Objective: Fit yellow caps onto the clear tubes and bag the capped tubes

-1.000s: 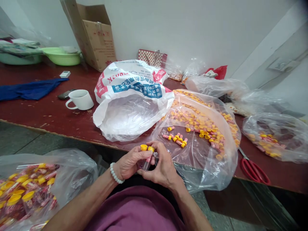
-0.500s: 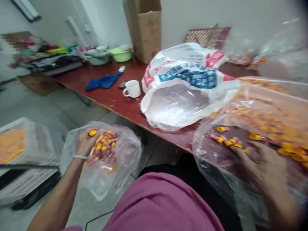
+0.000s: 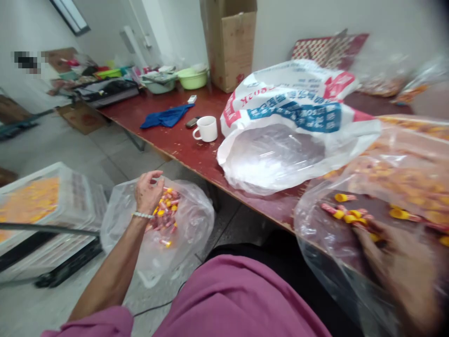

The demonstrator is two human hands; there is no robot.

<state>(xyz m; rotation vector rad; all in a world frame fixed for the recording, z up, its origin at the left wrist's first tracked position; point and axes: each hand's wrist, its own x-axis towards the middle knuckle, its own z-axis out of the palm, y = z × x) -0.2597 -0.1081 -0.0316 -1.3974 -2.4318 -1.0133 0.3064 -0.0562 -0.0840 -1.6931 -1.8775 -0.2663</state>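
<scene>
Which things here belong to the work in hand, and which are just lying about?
Seemingly in use:
yellow-capped tubes, at the right hand
clear table bag
lower clear bag, near the left hand

Apparently lying about:
white mug
blue cloth
cardboard box

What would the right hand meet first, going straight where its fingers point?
The right hand would probably meet the cluster of yellow-capped tubes just ahead; blur leaves unclear whether it already touches them.

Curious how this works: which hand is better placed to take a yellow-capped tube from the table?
Probably the right hand: it's at those tubes; the left hand is over the lower bag.
</scene>
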